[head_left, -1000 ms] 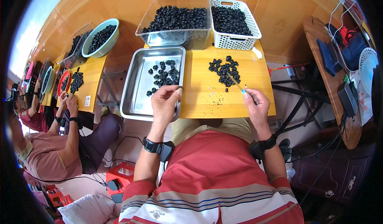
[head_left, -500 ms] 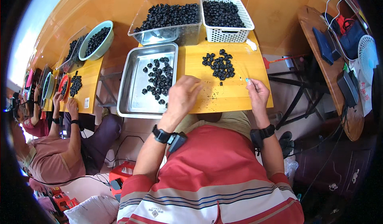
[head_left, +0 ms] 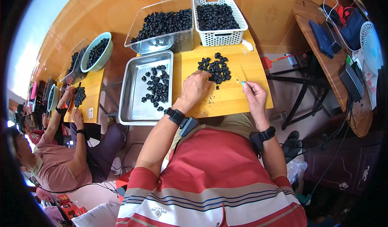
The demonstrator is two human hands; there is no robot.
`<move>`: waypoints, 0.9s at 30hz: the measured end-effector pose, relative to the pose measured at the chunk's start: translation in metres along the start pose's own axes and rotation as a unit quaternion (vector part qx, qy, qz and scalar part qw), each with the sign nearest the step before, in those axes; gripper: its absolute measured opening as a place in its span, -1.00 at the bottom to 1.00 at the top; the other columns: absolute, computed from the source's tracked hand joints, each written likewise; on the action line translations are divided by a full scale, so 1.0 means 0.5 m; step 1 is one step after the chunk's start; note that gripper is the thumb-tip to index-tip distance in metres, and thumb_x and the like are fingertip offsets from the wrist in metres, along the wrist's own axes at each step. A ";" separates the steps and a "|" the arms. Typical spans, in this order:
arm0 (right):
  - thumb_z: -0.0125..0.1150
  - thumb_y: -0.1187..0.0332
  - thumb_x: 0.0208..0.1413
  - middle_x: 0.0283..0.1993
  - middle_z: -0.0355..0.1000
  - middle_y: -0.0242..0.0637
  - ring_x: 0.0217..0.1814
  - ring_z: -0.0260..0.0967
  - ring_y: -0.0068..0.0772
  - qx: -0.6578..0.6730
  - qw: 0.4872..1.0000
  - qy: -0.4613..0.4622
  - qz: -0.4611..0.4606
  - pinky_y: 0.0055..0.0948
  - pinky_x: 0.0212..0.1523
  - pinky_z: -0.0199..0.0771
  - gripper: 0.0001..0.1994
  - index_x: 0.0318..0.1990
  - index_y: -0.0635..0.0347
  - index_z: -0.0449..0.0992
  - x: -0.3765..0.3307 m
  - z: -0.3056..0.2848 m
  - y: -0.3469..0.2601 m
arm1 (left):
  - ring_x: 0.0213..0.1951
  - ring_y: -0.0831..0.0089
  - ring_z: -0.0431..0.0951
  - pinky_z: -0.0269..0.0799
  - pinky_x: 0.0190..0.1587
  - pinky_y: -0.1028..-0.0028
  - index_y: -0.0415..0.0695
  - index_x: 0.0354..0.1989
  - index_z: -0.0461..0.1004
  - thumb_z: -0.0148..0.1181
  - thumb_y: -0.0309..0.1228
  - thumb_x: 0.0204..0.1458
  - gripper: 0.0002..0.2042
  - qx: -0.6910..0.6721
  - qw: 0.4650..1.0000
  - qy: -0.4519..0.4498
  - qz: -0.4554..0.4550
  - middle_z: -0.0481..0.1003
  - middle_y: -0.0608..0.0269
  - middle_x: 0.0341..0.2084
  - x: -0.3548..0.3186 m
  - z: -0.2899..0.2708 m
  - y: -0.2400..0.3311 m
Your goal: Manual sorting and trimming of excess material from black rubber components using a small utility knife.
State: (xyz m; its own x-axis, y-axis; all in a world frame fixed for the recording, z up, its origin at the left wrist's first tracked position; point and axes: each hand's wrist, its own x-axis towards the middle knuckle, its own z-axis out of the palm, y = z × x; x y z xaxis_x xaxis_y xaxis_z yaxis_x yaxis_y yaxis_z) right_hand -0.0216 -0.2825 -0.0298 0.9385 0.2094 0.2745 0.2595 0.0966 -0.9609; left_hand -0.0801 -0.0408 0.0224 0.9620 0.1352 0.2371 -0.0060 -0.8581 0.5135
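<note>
Small black ring-shaped parts lie in a loose pile [head_left: 218,70] on the yellow wooden table. My left hand [head_left: 195,88] is at the pile's left edge, its thumb and fingers apart around the nearest parts; no part is seen lifted. To the right, near the table's front right, my right hand [head_left: 255,96] is closed in a pinch on a thin tool with a light blue end [head_left: 243,83], pointing toward the pile. Most of the tool is hidden in my fingers. A shallow metal tray [head_left: 130,87] left of my left hand holds several more black parts.
Behind stand a clear plastic bin [head_left: 182,45] and a white perforated basket [head_left: 225,39], both filled with black parts. A crumpled white item [head_left: 247,45] lies near the right edge. At left, another person works at a table with a pale green bowl [head_left: 106,56]. A side table [head_left: 323,71] stands right.
My left hand has moved right and up, from beside the tray to the pile. My right hand still pinches the thin tool. The view has shifted slightly.
</note>
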 end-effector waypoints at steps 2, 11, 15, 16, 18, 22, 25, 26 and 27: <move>0.29 0.35 0.26 -0.37 0.45 -0.55 -0.38 0.26 -0.79 -0.008 1.000 -0.001 -0.007 -0.69 -0.36 0.29 -0.77 -0.13 0.39 0.59 0.000 -0.002 0.006 | -0.18 -0.03 0.60 0.52 -0.09 0.13 -0.16 -0.15 0.62 0.27 -0.39 0.03 -0.77 0.007 1.000 -0.009 0.006 0.58 -0.02 -0.21 0.004 0.001 0.001; 0.29 0.32 0.26 -0.40 0.43 -0.56 -0.41 0.23 -0.80 -0.012 1.000 -0.006 -0.001 -0.69 -0.39 0.26 -0.75 -0.14 0.39 0.58 -0.002 0.004 -0.009 | -0.18 0.00 0.60 0.52 -0.09 0.13 -0.12 -0.12 0.63 0.27 -0.36 0.03 -0.76 0.031 0.999 -0.019 0.035 0.56 0.01 -0.25 0.008 0.007 -0.005; 0.29 0.31 0.26 -0.39 0.43 -0.55 -0.40 0.24 -0.80 -0.012 1.000 -0.007 -0.001 -0.69 -0.39 0.26 -0.75 -0.14 0.40 0.58 -0.003 0.003 -0.009 | -0.23 -0.01 0.59 0.52 -0.13 0.16 -0.15 -0.13 0.63 0.26 -0.37 0.07 -0.78 0.041 0.998 -0.023 0.041 0.55 -0.04 -0.29 -0.005 -0.001 0.003; 0.29 0.32 0.26 -0.39 0.44 -0.55 -0.40 0.24 -0.80 -0.012 1.000 -0.008 0.001 -0.69 -0.39 0.26 -0.76 -0.14 0.40 0.58 -0.002 0.004 -0.010 | -0.24 -0.02 0.58 0.51 -0.14 0.15 -0.15 -0.13 0.63 0.25 -0.37 0.08 -0.78 0.039 0.997 -0.017 0.057 0.54 -0.04 -0.31 -0.010 -0.002 0.003; 0.29 0.33 0.26 -0.39 0.44 -0.55 -0.40 0.24 -0.80 -0.008 1.000 -0.006 0.001 -0.69 -0.39 0.26 -0.76 -0.14 0.39 0.58 -0.003 0.005 -0.009 | -0.25 -0.04 0.58 0.51 -0.14 0.15 -0.16 -0.13 0.63 0.24 -0.37 0.09 -0.78 0.036 0.997 -0.011 0.073 0.53 -0.05 -0.34 -0.017 -0.005 -0.001; 0.29 0.35 0.25 -0.39 0.45 -0.54 -0.40 0.25 -0.79 -0.012 1.000 -0.010 -0.004 -0.69 -0.39 0.27 -0.78 -0.15 0.39 0.59 -0.001 0.004 -0.005 | -0.26 -0.03 0.57 0.51 -0.16 0.15 -0.17 -0.14 0.61 0.23 -0.40 0.11 -0.81 0.008 0.997 -0.007 0.075 0.52 -0.05 -0.34 -0.028 -0.019 0.001; 0.29 0.36 0.25 -0.38 0.46 -0.52 -0.39 0.27 -0.78 -0.024 1.000 -0.006 -0.001 -0.68 -0.37 0.30 -0.78 -0.15 0.40 0.59 -0.001 0.003 0.000 | -0.27 0.11 0.60 0.52 -0.18 0.26 -0.20 -0.14 0.59 0.26 -0.43 0.12 -0.82 -0.073 0.997 -0.005 0.038 0.56 0.00 -0.31 -0.036 -0.026 -0.003; 0.29 0.36 0.25 -0.38 0.46 -0.52 -0.39 0.27 -0.78 -0.025 1.000 -0.006 -0.002 -0.68 -0.37 0.30 -0.78 -0.15 0.40 0.59 0.000 0.003 -0.001 | -0.28 0.23 0.61 0.53 -0.19 0.34 -0.23 -0.14 0.58 0.28 -0.45 0.13 -0.83 -0.134 0.991 -0.001 0.020 0.58 0.07 -0.31 -0.038 -0.026 -0.005; 0.29 0.36 0.25 -0.38 0.47 -0.52 -0.39 0.28 -0.77 -0.022 1.000 -0.005 -0.004 -0.68 -0.37 0.31 -0.78 -0.15 0.40 0.60 -0.001 0.005 -0.002 | -0.28 0.23 0.61 0.53 -0.19 0.34 -0.23 -0.14 0.58 0.28 -0.45 0.13 -0.83 -0.134 0.991 0.001 0.020 0.58 0.07 -0.31 -0.041 -0.022 -0.010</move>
State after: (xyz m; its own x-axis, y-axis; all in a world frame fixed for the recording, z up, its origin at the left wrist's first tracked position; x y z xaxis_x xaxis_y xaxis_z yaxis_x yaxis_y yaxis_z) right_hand -0.0227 -0.2804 -0.0291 0.9344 0.2179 0.2816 0.2765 0.0546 -0.9595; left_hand -0.1028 -0.0336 0.0240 0.9592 0.1055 0.2625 -0.1159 -0.6998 0.7049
